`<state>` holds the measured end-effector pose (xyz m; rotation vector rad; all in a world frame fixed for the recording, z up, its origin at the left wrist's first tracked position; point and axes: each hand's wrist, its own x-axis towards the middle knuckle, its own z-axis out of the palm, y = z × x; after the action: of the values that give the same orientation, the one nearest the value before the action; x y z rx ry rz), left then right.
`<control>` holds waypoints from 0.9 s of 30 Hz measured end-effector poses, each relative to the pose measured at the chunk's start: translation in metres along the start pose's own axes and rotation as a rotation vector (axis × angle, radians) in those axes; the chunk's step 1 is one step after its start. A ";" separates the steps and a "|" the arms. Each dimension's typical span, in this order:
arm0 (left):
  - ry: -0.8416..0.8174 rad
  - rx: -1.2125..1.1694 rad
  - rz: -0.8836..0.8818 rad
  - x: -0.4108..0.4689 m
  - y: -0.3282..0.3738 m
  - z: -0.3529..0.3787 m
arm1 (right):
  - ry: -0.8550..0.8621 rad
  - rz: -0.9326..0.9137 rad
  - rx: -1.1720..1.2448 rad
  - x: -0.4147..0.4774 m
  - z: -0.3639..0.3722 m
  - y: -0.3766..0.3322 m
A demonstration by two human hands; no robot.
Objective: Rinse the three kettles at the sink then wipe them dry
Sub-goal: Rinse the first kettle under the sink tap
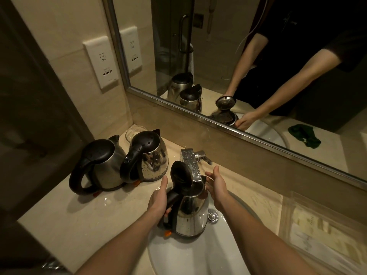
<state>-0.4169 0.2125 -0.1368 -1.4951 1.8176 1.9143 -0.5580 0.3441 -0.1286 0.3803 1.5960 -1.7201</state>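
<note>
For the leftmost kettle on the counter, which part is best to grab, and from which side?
Take the leftmost kettle by its black loop handle, coming from the front left. The handle juts out that way, open and unobstructed. The second kettle stands close on its right side, and the steel body is wide and rounded.

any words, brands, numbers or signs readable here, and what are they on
Nothing reads clearly.
On the socket plate: a drawn symbol and small print, too blurred to read.
On the card on the counter: print too blurred to read.
On the kettle over the sink: no brand or label shows.
</note>
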 end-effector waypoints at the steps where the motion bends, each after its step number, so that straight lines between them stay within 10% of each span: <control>1: 0.000 0.001 -0.003 0.000 0.000 0.000 | 0.001 -0.003 -0.001 0.000 0.000 0.000; 27: -0.019 -0.014 0.000 0.001 0.000 -0.003 | 0.006 -0.010 -0.023 -0.006 0.003 -0.002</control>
<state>-0.4156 0.2096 -0.1373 -1.4755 1.8002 1.9391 -0.5544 0.3430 -0.1221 0.3666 1.6232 -1.7083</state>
